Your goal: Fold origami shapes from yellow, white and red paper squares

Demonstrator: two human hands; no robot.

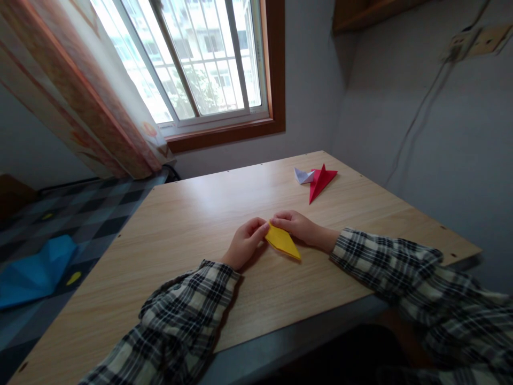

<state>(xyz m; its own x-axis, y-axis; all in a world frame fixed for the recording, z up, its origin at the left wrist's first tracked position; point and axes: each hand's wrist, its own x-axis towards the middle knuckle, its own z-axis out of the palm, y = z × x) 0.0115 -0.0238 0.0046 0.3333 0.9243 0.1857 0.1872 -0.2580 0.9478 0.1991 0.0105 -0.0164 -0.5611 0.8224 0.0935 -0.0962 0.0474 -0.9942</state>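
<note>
A folded yellow paper (282, 241), a long pointed shape, lies on the wooden table (192, 224) in front of me. My left hand (244, 243) pinches its far-left end with curled fingers. My right hand (298, 227) rests over the paper's far edge, fingertips meeting the left hand's at the same corner. Both sleeves are black-and-white plaid.
A folded red paper (320, 181) and a small white folded paper (302, 176) lie at the table's far right. Walls close the far and right sides. A blue sheet (34, 270) lies on the checkered floor to the left, below a curtained window (192, 59).
</note>
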